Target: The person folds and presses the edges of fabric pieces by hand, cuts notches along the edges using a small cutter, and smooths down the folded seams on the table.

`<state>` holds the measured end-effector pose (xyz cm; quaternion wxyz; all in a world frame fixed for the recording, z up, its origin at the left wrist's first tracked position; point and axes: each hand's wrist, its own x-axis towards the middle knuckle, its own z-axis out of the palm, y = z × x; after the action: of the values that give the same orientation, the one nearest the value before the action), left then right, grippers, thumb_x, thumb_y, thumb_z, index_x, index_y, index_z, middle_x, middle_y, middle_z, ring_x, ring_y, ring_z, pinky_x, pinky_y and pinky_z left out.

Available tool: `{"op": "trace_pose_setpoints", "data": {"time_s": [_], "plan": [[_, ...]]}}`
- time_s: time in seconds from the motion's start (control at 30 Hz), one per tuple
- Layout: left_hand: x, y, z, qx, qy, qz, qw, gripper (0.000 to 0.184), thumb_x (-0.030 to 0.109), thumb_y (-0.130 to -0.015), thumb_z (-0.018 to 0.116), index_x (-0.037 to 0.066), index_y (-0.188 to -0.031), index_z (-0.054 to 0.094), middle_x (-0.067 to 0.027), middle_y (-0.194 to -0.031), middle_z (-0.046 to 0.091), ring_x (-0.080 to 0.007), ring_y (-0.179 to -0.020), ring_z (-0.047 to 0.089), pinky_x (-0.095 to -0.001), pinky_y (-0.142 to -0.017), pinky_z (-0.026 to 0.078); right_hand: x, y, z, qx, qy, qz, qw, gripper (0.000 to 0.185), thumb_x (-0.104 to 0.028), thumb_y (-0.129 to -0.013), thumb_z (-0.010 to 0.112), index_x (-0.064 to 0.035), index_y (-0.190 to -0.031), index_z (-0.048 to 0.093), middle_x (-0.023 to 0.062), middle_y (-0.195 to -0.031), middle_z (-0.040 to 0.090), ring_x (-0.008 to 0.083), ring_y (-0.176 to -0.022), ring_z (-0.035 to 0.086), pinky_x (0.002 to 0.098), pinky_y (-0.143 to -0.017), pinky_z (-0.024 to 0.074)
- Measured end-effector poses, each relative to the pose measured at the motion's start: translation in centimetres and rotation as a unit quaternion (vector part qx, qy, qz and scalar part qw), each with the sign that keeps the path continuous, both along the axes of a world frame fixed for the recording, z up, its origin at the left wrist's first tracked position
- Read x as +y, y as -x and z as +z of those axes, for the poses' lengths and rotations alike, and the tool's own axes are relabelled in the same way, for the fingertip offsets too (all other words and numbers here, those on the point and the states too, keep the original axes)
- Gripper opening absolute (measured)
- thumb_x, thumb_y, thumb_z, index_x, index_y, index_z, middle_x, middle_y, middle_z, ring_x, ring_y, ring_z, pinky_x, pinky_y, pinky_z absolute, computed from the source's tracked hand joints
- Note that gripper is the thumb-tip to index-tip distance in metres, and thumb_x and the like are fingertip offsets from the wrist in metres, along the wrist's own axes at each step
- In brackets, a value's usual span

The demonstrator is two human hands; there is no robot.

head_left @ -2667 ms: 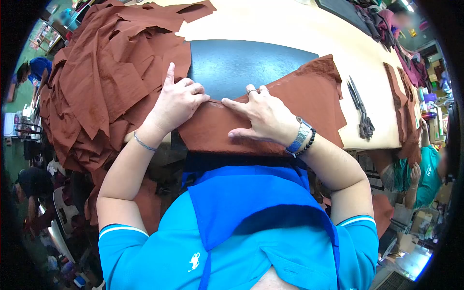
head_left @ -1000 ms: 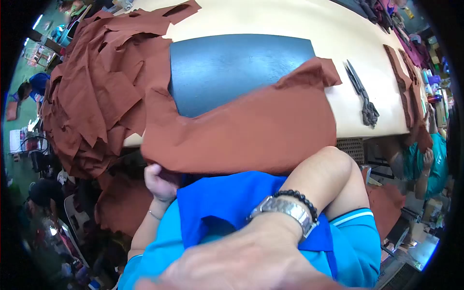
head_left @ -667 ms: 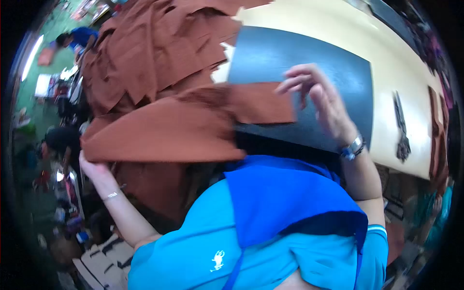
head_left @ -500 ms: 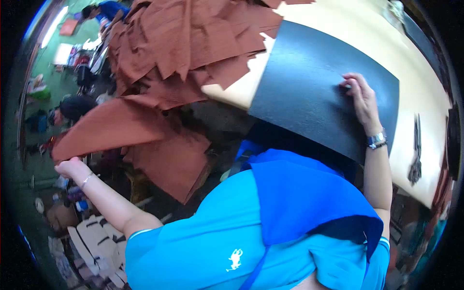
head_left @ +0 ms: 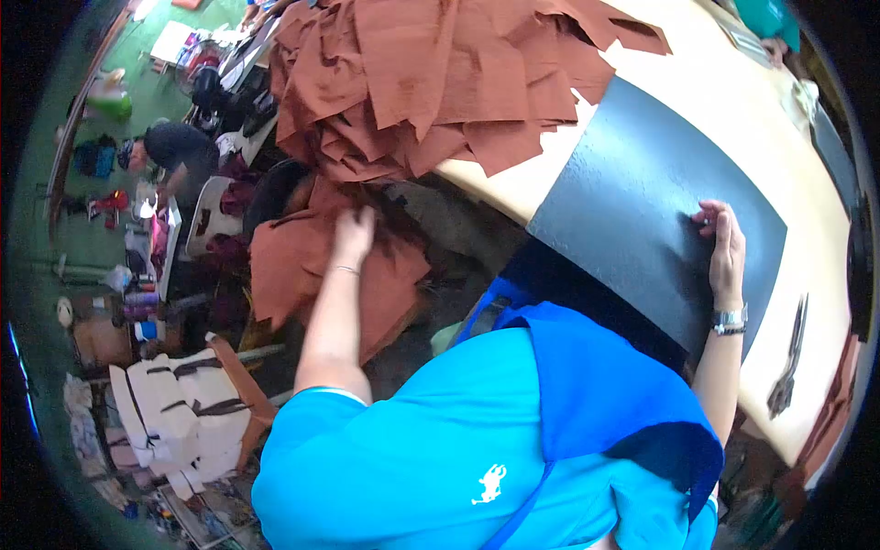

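Reddish-brown sheets, like leather or thick cloth, hang below the table edge in a lower heap [head_left: 293, 270]. My left hand [head_left: 353, 236] is over this heap, smeared by motion, and its fingers cannot be made out well enough to tell whether they grip a sheet. On the right, my right hand [head_left: 721, 240] rests on a flat black board [head_left: 632, 202], its fingers loosely bent and apart, with nothing visible in them.
A large pile of brown sheets [head_left: 440, 73] covers the far side of the pale table [head_left: 669, 60]. Scissors [head_left: 790, 362] lie right of the board. White pieces with dark straps [head_left: 174, 408] are at lower left. Another person [head_left: 174, 151] is bent over at far left.
My left hand has moved from the far left inward to the lower heap, and the sheet stretched out by it has dropped back. My right hand stays on the board. The view has shifted.
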<state>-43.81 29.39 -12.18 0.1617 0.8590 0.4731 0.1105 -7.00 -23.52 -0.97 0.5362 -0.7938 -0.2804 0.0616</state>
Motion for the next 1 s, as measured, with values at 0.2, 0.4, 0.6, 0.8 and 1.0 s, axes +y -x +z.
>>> {"op": "trace_pose_setpoints", "data": {"time_s": [0.2, 0.4, 0.6, 0.8, 1.0], "plan": [[-5.2, -0.3, -8.4, 0.048, 0.153, 0.192, 0.968, 0.089, 0.071, -0.094, 0.035, 0.012, -0.158, 0.019, -0.0239, -0.164, 0.002, -0.0424, -0.151, 0.000, -0.0746, -0.109, 0.014, -0.3, -0.5, -0.7, 0.001, 0.006, 0.001, 1.000, 0.055, -0.050, -0.106, 0.035, -0.0041, -0.112, 0.065, 0.0058, -0.097, 0.067, 0.0128, -0.088, 0.057, 0.0272, -0.079, 0.0456], [2.5, 1.5, -10.8, -0.199, 0.050, 0.170, 0.964, 0.070, 0.038, -0.095, 0.053, 0.007, -0.153, 0.028, -0.0313, -0.159, 0.015, -0.0462, -0.144, 0.024, -0.0466, -0.118, 0.024, -0.6, -0.8, -1.1, -0.014, 0.009, 0.000, 1.000, 0.056, -0.050, -0.107, 0.035, -0.0039, -0.112, 0.066, 0.0065, -0.097, 0.067, 0.0128, -0.088, 0.057, 0.0271, -0.079, 0.0455], [3.9, 3.8, -1.2, 0.125, 0.028, -0.069, 0.989, 0.092, 0.018, -0.081, 0.071, 0.017, -0.156, 0.019, -0.0229, -0.160, 0.019, -0.0455, -0.128, 0.048, -0.0492, -0.103, 0.046, -0.6, -0.9, -0.8, -0.027, 0.042, -0.008, 0.999, 0.054, -0.048, -0.106, 0.037, -0.0033, -0.110, 0.067, 0.0057, -0.097, 0.067, 0.0114, -0.087, 0.055, 0.0263, -0.079, 0.0444], [9.2, 2.1, -3.4, 0.223, 0.001, -0.104, 0.969, 0.040, 0.026, -0.085, 0.069, 0.002, -0.117, 0.063, -0.0243, -0.117, 0.063, -0.0412, -0.117, 0.055, -0.0468, -0.100, 0.046, -0.9, -1.3, -1.4, -0.037, 0.055, -0.019, 0.998, 0.051, -0.044, -0.108, 0.037, -0.0033, -0.109, 0.068, 0.0049, -0.097, 0.067, 0.0100, -0.085, 0.054, 0.0250, -0.078, 0.0441], [13.6, 4.0, -3.8, 0.065, -0.116, 0.056, 0.989, 0.050, 0.018, -0.087, 0.067, 0.004, -0.133, 0.052, -0.0315, -0.131, 0.051, -0.0473, -0.116, 0.055, -0.0499, -0.098, 0.047, -0.9, -1.2, -1.3, -0.038, 0.055, -0.017, 0.998, 0.053, -0.045, -0.108, 0.036, -0.0029, -0.108, 0.068, 0.0045, -0.097, 0.067, 0.0097, -0.085, 0.054, 0.0243, -0.077, 0.0435]]}}
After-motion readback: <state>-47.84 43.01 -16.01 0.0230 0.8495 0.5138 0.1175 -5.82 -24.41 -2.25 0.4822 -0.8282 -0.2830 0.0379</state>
